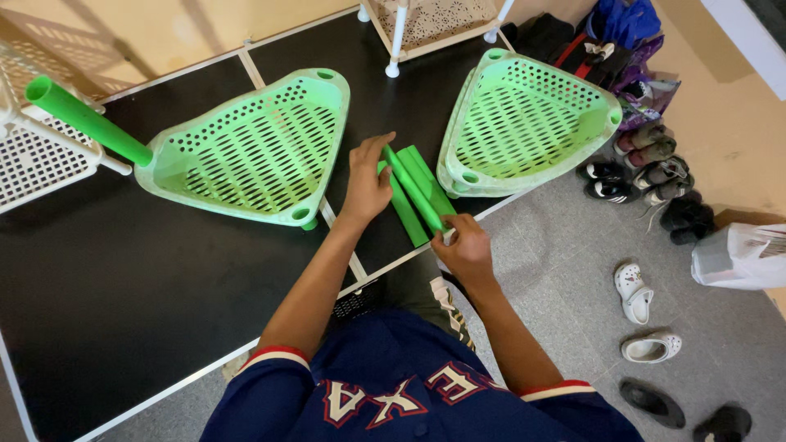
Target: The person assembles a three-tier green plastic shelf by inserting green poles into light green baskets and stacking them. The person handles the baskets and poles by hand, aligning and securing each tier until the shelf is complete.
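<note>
Table (147,278): black top with white edging, filling the left and middle of the view; grey floor to the right.
Left tray (254,151): green, three-cornered, slotted, lying flat on the table left of the hands. One green tube (86,120) already stands in its far-left corner socket, leaning out toward the left; a short green stub shows under its near corner. As far as I can judge, the other sockets are still empty.
Right tray stack (524,123): what looks like two or more of the same green trays nested together on the right edge of the table, no tubes fitted.
White rack (41,155): perforated white shelf at the far left, with another white shelf at the top.
Loose tubes (417,192): a few green tubes lying side by side on the table between the two trays, not yet fitted.
Left hand (366,182): fingers laid flat and together on the far end of the loose tubes.
Right hand (465,247): pinches the near end of the top tube, thumb and fingers closed on it.
Progress: early, by my reading; one tube in, several tubes and the stacked trays left.
Shoes (647,168): pairs scattered on the floor to the right.
</note>
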